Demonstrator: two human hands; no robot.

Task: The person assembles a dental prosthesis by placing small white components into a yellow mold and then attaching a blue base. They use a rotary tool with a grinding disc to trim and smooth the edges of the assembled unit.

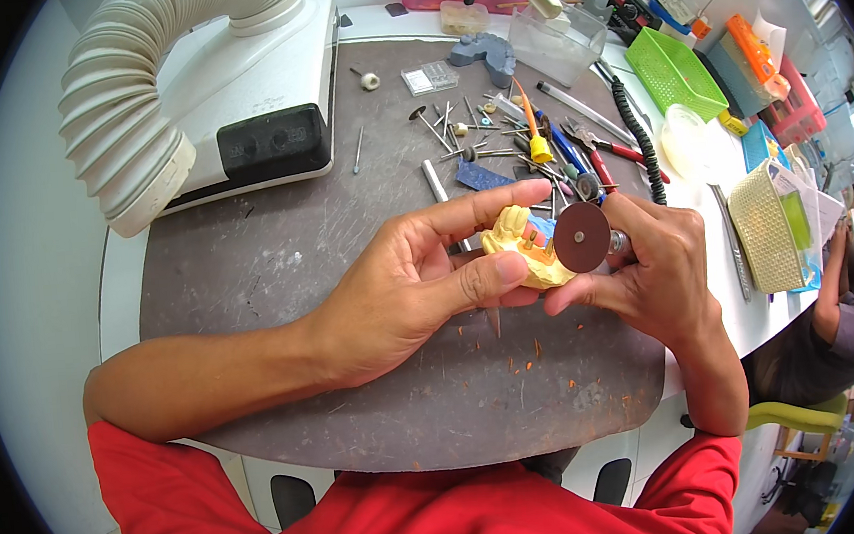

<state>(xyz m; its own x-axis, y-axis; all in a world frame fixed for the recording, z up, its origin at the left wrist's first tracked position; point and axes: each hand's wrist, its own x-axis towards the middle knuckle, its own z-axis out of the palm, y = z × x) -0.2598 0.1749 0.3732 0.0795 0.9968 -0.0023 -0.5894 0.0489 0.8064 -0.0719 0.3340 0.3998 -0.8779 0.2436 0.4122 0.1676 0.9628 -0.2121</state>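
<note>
My left hand (437,266) grips a yellow plaster dental model (541,266) between thumb and fingers, over the middle of the dark work mat. Metal pins stand in the gap between its teeth. Closed around a rotary handpiece (620,243), my right hand (662,263) is just right of the model, its thumb near the model's lower edge. A dark red cutting disc (581,238) on the handpiece faces me and covers the model's right end. Whether the disc touches the plaster I cannot tell. Most of the handpiece is hidden by my fingers.
Behind my hands lie several burs, red-handled pliers (596,158) and a grey dental cast (484,57). A ribbed suction hose (115,121) arches at the left. Green (674,72) and cream (767,230) baskets stand right. Orange crumbs dot the mat (247,271). Another person (824,346) sits far right.
</note>
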